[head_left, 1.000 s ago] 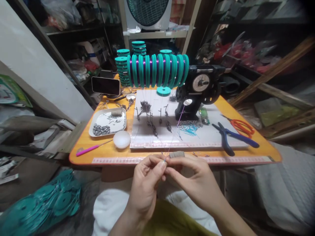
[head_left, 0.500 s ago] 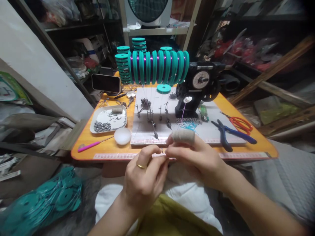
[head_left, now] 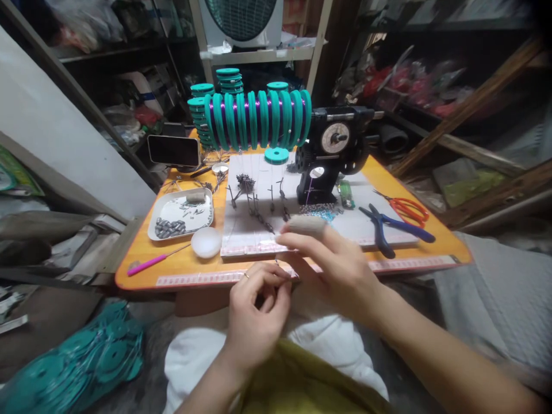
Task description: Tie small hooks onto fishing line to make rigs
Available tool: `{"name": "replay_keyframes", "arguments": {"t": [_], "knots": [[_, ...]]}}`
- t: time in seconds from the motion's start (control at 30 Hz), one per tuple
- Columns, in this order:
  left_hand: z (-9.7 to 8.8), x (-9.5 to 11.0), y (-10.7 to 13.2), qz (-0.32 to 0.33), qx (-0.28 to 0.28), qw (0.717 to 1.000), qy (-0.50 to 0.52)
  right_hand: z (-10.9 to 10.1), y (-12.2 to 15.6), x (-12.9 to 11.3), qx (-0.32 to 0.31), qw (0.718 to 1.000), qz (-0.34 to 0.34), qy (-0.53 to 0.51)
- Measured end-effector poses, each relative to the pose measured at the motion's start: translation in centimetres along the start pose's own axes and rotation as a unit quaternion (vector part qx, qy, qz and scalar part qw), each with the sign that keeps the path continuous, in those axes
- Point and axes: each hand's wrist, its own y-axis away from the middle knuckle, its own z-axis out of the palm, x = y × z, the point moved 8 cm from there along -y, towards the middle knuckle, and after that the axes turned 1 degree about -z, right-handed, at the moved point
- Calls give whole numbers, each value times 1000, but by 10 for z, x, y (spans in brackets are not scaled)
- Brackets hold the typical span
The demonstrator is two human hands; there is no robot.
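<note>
Two bare hands: near each other, over the near edge of the orange counter (head_left: 140, 263), with the person's lap below.
Left hand (head_left: 259, 305): thumb and fingertips pinched on a thin strand (head_left: 295, 275); a ring shows on one finger.
Thin strand: at the left fingertips, just in front of the counter's edge; too small to follow along its full length.
Right hand (head_left: 345, 267): grip released, fingers stretched out and parted, slightly blurred; a grey wrap (head_left: 307, 226) covers the index finger, which reaches over the near part of the white board (head_left: 366, 224).
Black machine (head_left: 318, 187): upright on the board, a dial on its front, a purple line (head_left: 309, 190) slanting down from it behind the right hand.
Teal spools (head_left: 259, 119): in a horizontal row left of the dial, purple thread between them, fine lines hanging to small dark parts.
Left of the board: white tray (head_left: 151, 217) with grey pieces, a round white dish (head_left: 206, 242) just beside it, a pink-handled tool (head_left: 147, 265), and a phone (head_left: 173, 151) propped farther back.
Right side: blue-handled pliers (head_left: 380, 234) lying partly open on the board, orange-handled scissors (head_left: 411, 211) near them.
Floor, left: a bag of teal discs (head_left: 86, 351).
</note>
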Motion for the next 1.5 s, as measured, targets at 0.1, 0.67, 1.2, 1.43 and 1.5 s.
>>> {"name": "replay_keyframes", "arguments": {"t": [0.1,0.67,1.2,1.43,1.5], "knots": [[18,-32,11,-216,6,934,283,-8,22,8,6,994,98,-53],[56,-35,20,-356,-95,815,448,-18,74,-7,26,999,46,7],[4,65,10,282,-8,931,-230,-24,29,-17,-24,998,-59,-21],[-3,64,5,314,-18,903,-292,5,-4,-3,-114,990,12,-88],[-1,61,6,340,-32,885,-317,6,-12,-1,-105,991,18,-76]]}}
